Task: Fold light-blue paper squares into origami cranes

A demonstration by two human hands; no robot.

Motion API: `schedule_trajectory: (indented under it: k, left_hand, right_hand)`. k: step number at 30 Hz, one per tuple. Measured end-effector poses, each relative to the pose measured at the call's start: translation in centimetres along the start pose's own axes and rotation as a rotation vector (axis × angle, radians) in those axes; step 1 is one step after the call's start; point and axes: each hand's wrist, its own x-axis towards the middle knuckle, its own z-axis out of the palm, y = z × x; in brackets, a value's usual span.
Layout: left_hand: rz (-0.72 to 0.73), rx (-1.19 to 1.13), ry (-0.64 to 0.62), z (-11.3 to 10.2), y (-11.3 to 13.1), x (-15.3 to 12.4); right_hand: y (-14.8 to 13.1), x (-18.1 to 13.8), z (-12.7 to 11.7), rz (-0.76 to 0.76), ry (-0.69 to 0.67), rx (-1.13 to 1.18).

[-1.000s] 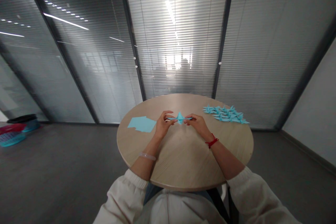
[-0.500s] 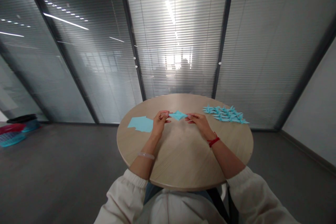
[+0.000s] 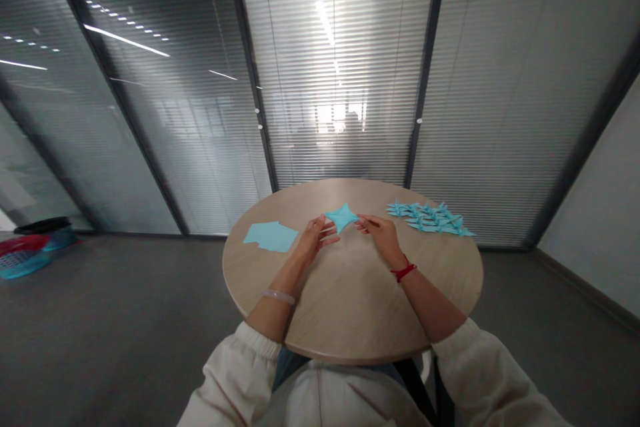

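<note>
Viewing remotely, I take the half-folded light-blue paper piece [image 3: 343, 217] as my landmark; it is held over the tabletop [image 3: 345, 307], between the two hands. Over the last second its narrow winged profile has given way to a broader, four-pointed face. My reading: it is being turned or reshaped, and shaping is unfinished. The right hand [image 3: 385, 237] pinches its right corner. The left hand [image 3: 311, 237] is at its left corner, lower fingers now spread beneath; whether it grips, I cannot tell. Right of the piece, the folded paper cranes [image 3: 435, 219] are unchanged; left of it, the flat paper [image 3: 271, 237] lies undisturbed.
</note>
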Motion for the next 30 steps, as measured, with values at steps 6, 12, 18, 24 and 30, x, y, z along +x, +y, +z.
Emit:
schedule_trajectory:
  k: [6, 12, 18, 24, 30]
  left_hand:
    - [-0.007, 0.062, -0.095, 0.4, 0.3, -0.5]
    - [0.015, 0.297, -0.098, 0.1, 0.4, -0.3]
    - [0.058, 0.462, -0.143, 0.3, 1.0, -0.6]
    - [0.094, 0.49, -0.148, 0.2, 1.0, -0.5]
    - [0.1, 0.486, -0.156, -0.1, 0.7, -0.3]
  right_hand:
    - [-0.4, -0.5, 0.6, -0.012, -0.11, 0.013]
    - [-1.7, -0.6, 0.2, 0.031, -0.112, 0.165]
    - [-1.1, -0.3, 0.0, -0.001, -0.206, 0.137]
    - [-0.4, -0.1, -0.1, -0.05, -0.228, 0.098]
    - [-0.5, 0.0, -0.3, -0.063, -0.184, 0.076]
